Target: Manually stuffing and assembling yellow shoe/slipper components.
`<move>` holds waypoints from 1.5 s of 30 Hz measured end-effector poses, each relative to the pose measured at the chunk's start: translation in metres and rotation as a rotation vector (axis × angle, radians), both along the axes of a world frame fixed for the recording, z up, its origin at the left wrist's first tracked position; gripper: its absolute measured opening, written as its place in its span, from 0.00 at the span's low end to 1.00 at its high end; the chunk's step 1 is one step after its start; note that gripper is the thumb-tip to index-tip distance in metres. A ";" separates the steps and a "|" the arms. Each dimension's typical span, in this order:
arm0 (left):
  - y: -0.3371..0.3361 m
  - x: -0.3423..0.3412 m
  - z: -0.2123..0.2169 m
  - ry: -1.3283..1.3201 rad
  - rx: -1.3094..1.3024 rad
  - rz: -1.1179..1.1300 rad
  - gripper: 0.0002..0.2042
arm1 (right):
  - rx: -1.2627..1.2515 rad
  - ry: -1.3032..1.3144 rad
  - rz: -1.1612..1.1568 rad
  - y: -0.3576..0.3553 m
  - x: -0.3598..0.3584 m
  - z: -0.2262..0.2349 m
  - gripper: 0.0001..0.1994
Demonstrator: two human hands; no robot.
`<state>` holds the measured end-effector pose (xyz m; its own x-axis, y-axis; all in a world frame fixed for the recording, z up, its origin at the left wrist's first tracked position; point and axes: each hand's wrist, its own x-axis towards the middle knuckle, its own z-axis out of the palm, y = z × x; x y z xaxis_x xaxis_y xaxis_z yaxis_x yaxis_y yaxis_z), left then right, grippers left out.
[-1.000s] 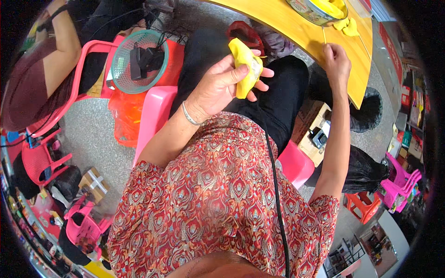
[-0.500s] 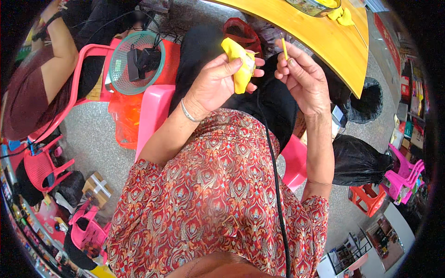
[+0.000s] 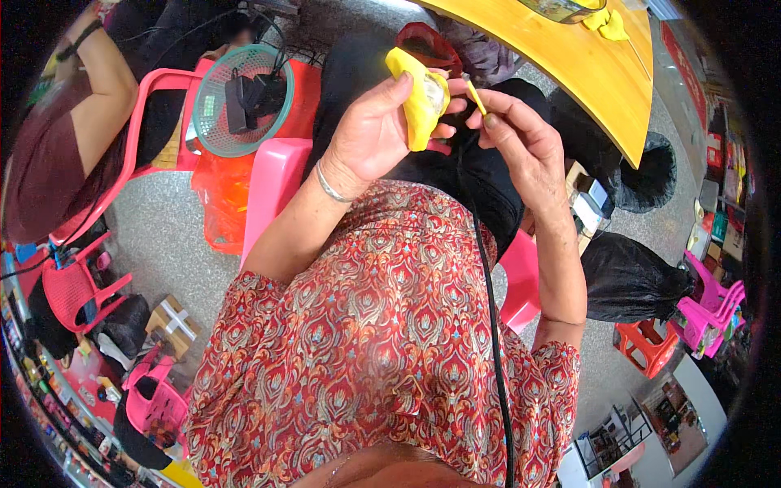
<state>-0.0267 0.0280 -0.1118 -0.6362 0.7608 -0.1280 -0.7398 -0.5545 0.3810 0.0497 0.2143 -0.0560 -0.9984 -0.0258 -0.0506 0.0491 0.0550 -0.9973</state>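
My left hand (image 3: 358, 138) holds a soft yellow piece (image 3: 419, 110) by its left edge, thumb on top. A whitish, shiny patch shows on the side facing right. Between the thumb and fingers of my right hand (image 3: 527, 150) is a thin yellow stick (image 3: 476, 98) with a dark tip. The stick leans up and to the left, its tip close to the yellow piece; I cannot tell whether it touches the fingers of my left hand. Both hands are raised over my lap, just short of the wooden table (image 3: 590, 77).
A round container (image 3: 561, 10) and yellow pieces (image 3: 612, 28) rest on the table. To the left, a green basket (image 3: 203, 122) with black adapters (image 3: 244, 102) sits on a red chair. Another person's arm (image 3: 106, 81) is at far left. A black cable (image 3: 492, 325) hangs down my front.
My right hand has moved left toward the yellow piece, and its stick has tipped from upright to leaning left. My left hand keeps its hold, slightly higher in view.
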 end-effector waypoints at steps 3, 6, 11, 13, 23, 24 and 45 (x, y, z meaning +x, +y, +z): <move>0.003 -0.001 0.001 0.029 0.022 0.005 0.23 | 0.225 0.135 -0.009 -0.004 0.003 0.002 0.16; 0.005 0.001 0.003 0.096 0.036 -0.010 0.22 | 0.491 0.295 0.009 -0.009 0.008 0.001 0.19; 0.007 0.006 0.011 0.211 -0.058 -0.013 0.21 | 0.631 0.311 -0.036 -0.014 0.014 0.005 0.19; 0.008 0.007 0.012 0.272 -0.088 -0.018 0.21 | 0.657 0.350 -0.053 -0.013 0.014 0.004 0.18; 0.007 0.010 0.011 0.276 -0.078 -0.023 0.23 | 0.678 0.468 -0.154 -0.010 0.018 0.006 0.14; 0.007 0.011 0.013 0.304 -0.073 -0.029 0.23 | 0.678 0.453 -0.114 -0.013 0.018 0.005 0.14; 0.008 0.018 0.012 0.372 -0.296 -0.010 0.22 | 0.586 0.349 -0.114 -0.020 0.009 -0.007 0.12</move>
<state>-0.0090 0.0360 -0.0993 -0.6724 0.7327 -0.1048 -0.5280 -0.3757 0.7616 0.0585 0.1943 -0.0633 -0.9537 0.0136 0.3004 -0.2318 0.6032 -0.7632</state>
